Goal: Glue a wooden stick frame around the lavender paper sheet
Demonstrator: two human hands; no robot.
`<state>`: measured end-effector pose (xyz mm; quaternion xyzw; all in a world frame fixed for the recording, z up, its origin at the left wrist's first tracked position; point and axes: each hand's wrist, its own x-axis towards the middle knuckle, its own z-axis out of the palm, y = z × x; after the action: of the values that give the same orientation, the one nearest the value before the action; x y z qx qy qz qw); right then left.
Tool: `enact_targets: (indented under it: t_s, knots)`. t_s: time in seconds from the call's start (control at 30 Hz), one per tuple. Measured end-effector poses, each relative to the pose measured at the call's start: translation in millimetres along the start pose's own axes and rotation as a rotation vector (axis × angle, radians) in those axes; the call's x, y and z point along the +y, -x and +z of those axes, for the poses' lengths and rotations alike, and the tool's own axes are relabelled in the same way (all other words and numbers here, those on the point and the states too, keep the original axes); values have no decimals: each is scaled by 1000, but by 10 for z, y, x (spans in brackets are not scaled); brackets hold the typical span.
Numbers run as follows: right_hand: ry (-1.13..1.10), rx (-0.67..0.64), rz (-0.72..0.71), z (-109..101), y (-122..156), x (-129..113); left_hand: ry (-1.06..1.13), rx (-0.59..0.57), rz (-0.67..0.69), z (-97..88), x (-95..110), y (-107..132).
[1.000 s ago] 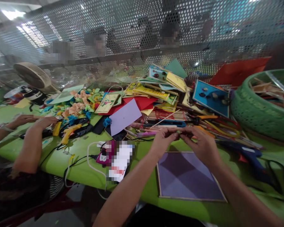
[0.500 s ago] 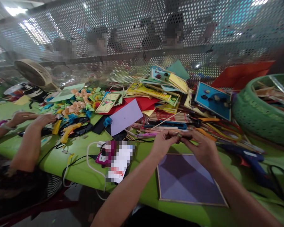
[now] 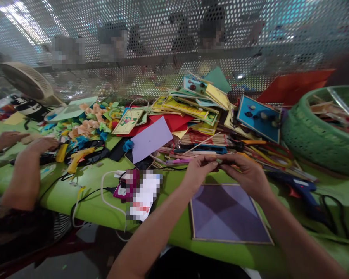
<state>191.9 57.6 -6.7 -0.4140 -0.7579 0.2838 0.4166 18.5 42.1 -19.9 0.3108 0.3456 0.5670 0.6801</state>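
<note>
Between the fingertips of both hands sits a small greenish piece [image 3: 219,161], too small to name. My left hand [image 3: 200,170] pinches it from the left. My right hand [image 3: 244,170] closes on it from the right, with the fingers bent. Just below my hands a purple panel with a thin wooden frame [image 3: 227,217] lies flat on the green table [image 3: 174,236]. To the right of my right hand rests a blue glue gun [image 3: 305,190] with a red trigger. Sticks and pens [image 3: 203,149] lie behind my hands.
A green basket [image 3: 302,135] stands at the right. Piled cards [image 3: 189,106] and a lilac sheet [image 3: 152,139] lie at the back. A phone [image 3: 145,195] and cables are left of my arm. Farther left are yellow glue guns [image 3: 78,159], a fan [image 3: 26,81] and another person's hands [image 3: 46,144].
The whole view has shifted slightly, with things now a little farther left and higher. My hands still pinch the small piece, and its greenish side shows more clearly.
</note>
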Motion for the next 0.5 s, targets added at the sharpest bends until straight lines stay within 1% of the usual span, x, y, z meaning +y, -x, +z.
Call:
enact_targets:
  t_s: [0.13,0.23,0.4,0.5]
  knots:
    - [35,51,-15,14,0,11,-30,-29,5,4,29,8]
    - [81,65,-34,25,13,6,-33,-38,10,8,38,11]
    - [152,53,-103,-4,16,-47,-53,-43,-8,-10,25,4]
    - [188,29,-119,-19,20,-64,-72,-49,-22,-31,13,-1]
